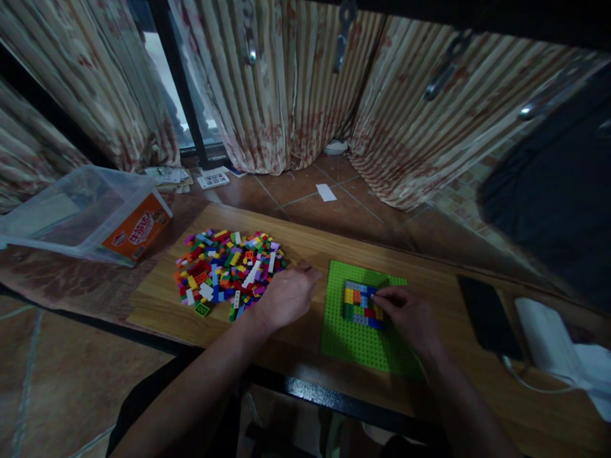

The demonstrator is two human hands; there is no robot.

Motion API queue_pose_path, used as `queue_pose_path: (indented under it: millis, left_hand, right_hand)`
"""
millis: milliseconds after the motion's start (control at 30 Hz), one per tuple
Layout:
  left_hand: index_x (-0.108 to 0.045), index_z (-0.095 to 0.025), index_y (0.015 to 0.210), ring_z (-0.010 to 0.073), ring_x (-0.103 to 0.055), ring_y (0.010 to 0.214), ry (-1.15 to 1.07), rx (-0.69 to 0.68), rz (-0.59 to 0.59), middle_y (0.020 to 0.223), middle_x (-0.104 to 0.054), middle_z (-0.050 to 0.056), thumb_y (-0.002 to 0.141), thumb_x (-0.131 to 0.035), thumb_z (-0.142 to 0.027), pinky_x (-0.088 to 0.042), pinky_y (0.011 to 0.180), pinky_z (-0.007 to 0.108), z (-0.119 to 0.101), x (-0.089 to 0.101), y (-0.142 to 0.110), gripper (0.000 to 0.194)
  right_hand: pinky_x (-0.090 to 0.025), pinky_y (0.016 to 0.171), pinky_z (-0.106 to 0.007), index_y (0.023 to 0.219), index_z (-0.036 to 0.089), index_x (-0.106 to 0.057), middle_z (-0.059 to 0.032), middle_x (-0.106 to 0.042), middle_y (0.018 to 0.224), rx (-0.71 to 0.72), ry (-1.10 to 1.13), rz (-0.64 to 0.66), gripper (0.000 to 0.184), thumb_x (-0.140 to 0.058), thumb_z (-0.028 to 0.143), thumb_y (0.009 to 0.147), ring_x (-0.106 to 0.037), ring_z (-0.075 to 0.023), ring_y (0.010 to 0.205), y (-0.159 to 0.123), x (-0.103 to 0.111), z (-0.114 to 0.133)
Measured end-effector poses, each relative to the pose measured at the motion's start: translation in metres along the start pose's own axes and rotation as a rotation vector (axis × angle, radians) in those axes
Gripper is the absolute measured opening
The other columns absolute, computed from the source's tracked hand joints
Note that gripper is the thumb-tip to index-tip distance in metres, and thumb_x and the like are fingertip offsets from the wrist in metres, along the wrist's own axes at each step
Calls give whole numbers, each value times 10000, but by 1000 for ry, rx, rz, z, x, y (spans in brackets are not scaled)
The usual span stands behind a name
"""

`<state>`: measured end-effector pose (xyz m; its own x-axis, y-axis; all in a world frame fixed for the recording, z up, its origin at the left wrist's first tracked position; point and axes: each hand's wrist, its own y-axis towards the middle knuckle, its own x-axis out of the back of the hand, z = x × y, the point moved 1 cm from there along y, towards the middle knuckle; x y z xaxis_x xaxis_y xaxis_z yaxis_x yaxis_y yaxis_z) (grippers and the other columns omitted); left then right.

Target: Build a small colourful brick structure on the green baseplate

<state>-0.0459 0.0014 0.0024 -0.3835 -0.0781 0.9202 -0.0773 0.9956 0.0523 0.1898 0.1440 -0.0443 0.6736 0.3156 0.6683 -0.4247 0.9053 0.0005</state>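
A green studded baseplate (pixel 363 340) lies on the wooden table (pixel 305 245). On it sits a small patch of joined bricks (pixel 359 304) in yellow, blue, red and grey. My right hand (pixel 411 316) rests on the right side of that patch, fingers curled and pressed down on a brick at its edge. My left hand (pixel 286 294) lies on the table between the baseplate and a heap of loose coloured bricks (pixel 228 270), fingers bent together; whether it holds a brick is hidden.
A clear plastic box (pixel 86 213) with an orange label lies tipped at the far left. A black phone (pixel 487 315) and a white object with a cable (pixel 548 340) lie at the right. Striped curtains hang behind, papers on the tiled floor.
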Motion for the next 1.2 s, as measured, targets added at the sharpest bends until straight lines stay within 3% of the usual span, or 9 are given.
queue_pose_path:
  millis: [267,633,1200]
  left_hand:
    - [-646,-160,1027,203,-671,912,13,-5,-14,1032,-669,72,942,-448,-160,-547,813,320,0,0,0,216]
    - [-638,-154,978,202,-671,879,13,-3,7,1017,-662,71,938,-453,-159,-547,783,316,0,1,0,189]
    - [-638,-157,1006,210,-664,932,34,-14,42,1020,-665,84,957,-433,-181,-536,829,325,-2,3,-1,212]
  right_hand:
    - [-490,689,-351,734,209,-711,-40,-719,748,-77,-10,-52,224,-672,420,671,-653,-211,700,6,0,6]
    - [-483,637,-346,703,209,-714,-42,-717,695,-92,0,-24,237,-694,432,626,-647,-214,651,8,0,4]
    - [-471,709,-354,746,207,-689,-51,-697,783,38,-155,-42,259,-581,441,768,-628,-202,713,3,-4,7]
